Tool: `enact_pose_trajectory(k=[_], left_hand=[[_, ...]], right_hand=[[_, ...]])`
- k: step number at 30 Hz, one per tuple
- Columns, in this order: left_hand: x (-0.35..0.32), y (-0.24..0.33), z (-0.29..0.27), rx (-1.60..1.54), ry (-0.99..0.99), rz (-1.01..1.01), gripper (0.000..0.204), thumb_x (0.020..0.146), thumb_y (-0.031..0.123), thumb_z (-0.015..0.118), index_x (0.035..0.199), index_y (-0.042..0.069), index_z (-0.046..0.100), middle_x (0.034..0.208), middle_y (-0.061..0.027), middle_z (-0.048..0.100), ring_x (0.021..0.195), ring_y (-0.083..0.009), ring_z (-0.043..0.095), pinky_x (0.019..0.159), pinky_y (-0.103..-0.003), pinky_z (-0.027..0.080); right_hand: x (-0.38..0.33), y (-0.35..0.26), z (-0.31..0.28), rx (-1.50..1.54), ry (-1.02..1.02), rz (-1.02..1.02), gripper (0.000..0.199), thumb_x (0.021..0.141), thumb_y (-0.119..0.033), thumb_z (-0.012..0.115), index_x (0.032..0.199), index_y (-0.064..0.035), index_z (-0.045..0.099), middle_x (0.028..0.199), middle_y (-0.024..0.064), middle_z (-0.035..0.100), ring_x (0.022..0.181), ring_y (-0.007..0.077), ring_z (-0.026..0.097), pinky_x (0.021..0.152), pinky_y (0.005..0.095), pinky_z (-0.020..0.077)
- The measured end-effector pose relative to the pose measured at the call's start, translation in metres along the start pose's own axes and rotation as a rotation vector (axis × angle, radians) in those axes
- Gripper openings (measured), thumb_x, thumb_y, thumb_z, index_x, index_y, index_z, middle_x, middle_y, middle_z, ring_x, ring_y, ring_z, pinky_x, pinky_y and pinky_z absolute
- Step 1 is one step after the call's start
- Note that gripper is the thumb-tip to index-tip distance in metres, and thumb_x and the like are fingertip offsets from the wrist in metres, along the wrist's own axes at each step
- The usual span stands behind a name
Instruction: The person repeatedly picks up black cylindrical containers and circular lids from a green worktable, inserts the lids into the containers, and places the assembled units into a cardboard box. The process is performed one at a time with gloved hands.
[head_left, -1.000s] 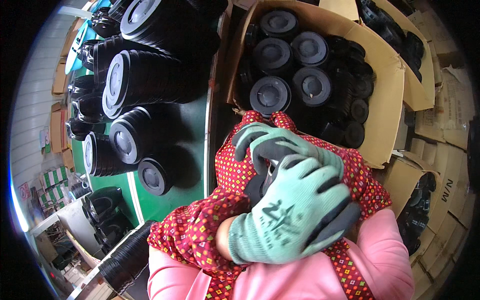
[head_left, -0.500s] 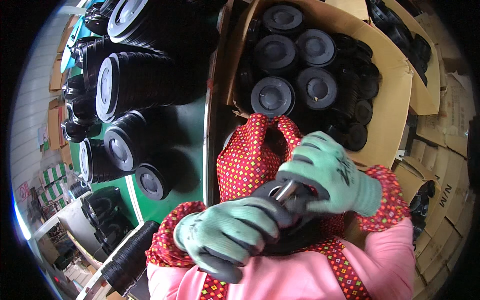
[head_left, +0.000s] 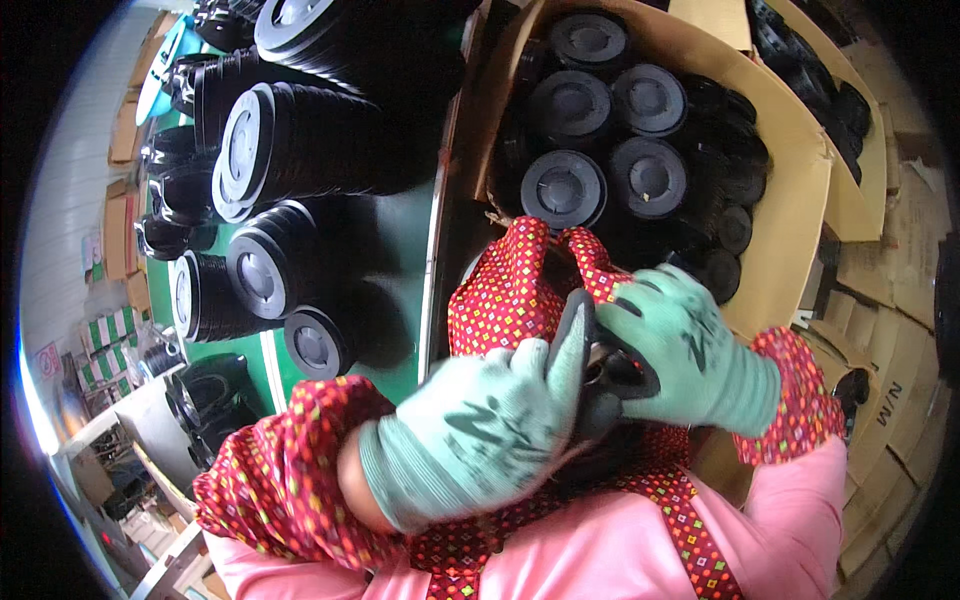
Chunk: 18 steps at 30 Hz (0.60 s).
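Both my hands wear pale green gloves with dark palms and meet in front of my chest. My left hand [head_left: 485, 430] shows its back, knuckles bent and one digit pointing up; whatever its folded fingers hold is hidden. My right hand [head_left: 685, 350] curls its fingers round a small dark part [head_left: 612, 368], whose shape is mostly covered by the gloves. Below the hands a black piece [head_left: 600, 460] lies against the red patterned apron [head_left: 505, 300], largely concealed.
Ahead, an open cardboard box [head_left: 790, 240] holds several stacks of round black discs [head_left: 565, 188]. To the left, more stacked black discs [head_left: 258, 275] lie on a green tabletop [head_left: 395, 330] with a pale metal edge. Flattened cartons [head_left: 900, 350] stand at the right.
My left hand has turned and lifted, raising one digit beside the right hand. The silver shaft seen earlier between the hands is now hidden. The view has shifted slightly.
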<state>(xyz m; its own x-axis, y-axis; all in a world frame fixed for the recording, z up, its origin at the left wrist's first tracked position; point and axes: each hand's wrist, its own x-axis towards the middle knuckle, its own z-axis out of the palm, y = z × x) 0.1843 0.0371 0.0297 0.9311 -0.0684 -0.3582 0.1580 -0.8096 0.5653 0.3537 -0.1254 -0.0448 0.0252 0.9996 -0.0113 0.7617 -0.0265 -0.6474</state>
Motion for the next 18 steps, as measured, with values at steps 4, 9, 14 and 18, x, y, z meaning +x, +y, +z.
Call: enact_pose_trajectory(k=[4,9,14,18], left_hand=[[0.009,-0.054,0.013,-0.132,0.086,0.222,0.066,0.100,0.037,0.068,0.144,-0.010,0.052,0.089,-0.0184,0.071,0.070,-0.0294,0.073,0.060,-0.039,0.058],[0.055,-0.117,0.044,-0.260,0.084,0.453,0.038,0.093,0.019,0.066,0.127,0.001,0.063,0.086,-0.0152,0.071,0.073,-0.0375,0.072,0.067,-0.046,0.058],[0.043,-0.097,0.032,-0.161,0.205,0.437,0.043,0.088,0.015,0.069,0.128,0.001,0.064,0.103,-0.0206,0.072,0.089,-0.0412,0.072,0.081,-0.046,0.059],[0.013,-0.045,0.010,0.113,0.476,0.362,0.057,0.075,0.027,0.086,0.126,0.006,0.070,0.122,-0.0157,0.067,0.107,-0.0359,0.067,0.088,-0.047,0.057]], right_hand=[[-0.017,-0.029,-0.018,-0.072,-0.030,0.127,0.072,0.081,-0.057,0.080,0.129,-0.0057,0.067,0.091,0.0119,0.059,0.082,0.0318,0.062,0.075,0.0473,0.0471],[-0.021,-0.065,-0.036,-0.219,-0.091,0.150,0.082,0.080,-0.044,0.082,0.147,-0.0017,0.059,0.092,0.0080,0.056,0.074,0.0258,0.060,0.068,0.0421,0.0464],[-0.027,-0.059,-0.048,-0.128,-0.112,0.065,0.067,0.086,-0.042,0.078,0.137,-0.0007,0.064,0.086,0.0102,0.060,0.073,0.0270,0.062,0.067,0.0423,0.0481],[-0.025,-0.037,-0.062,0.018,-0.083,-0.008,0.046,0.093,-0.042,0.073,0.115,-0.0019,0.069,0.079,0.0130,0.065,0.075,0.0306,0.068,0.070,0.0447,0.0518]])
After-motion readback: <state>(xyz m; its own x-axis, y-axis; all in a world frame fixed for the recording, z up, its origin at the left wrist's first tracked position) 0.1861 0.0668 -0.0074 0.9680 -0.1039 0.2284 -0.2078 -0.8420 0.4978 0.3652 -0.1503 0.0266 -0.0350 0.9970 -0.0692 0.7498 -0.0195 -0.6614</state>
